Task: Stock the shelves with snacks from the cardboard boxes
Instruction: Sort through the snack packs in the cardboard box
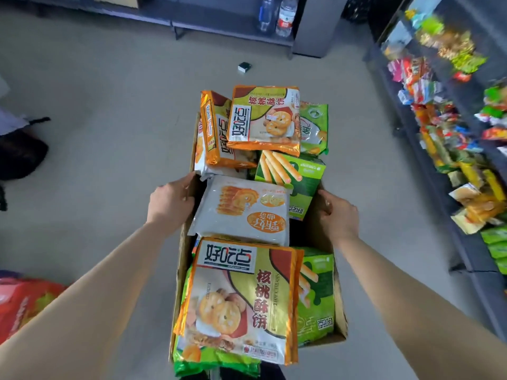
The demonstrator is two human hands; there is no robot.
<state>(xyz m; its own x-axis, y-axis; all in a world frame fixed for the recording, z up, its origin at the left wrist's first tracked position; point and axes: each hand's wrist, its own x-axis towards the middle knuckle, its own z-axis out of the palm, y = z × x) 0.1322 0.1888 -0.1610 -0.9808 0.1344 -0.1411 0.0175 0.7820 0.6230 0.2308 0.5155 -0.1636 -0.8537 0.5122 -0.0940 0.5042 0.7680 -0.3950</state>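
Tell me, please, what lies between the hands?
Head view: a white cookie bag and a green biscuit box, in the cardboard box, lie between left hand and right hand.

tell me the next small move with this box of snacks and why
Probably swing the cardboard box to the right and set it down by the shelf. The left hand and right hand both grip its sides, so neither is free for stocking, and the shelf lies to the right.
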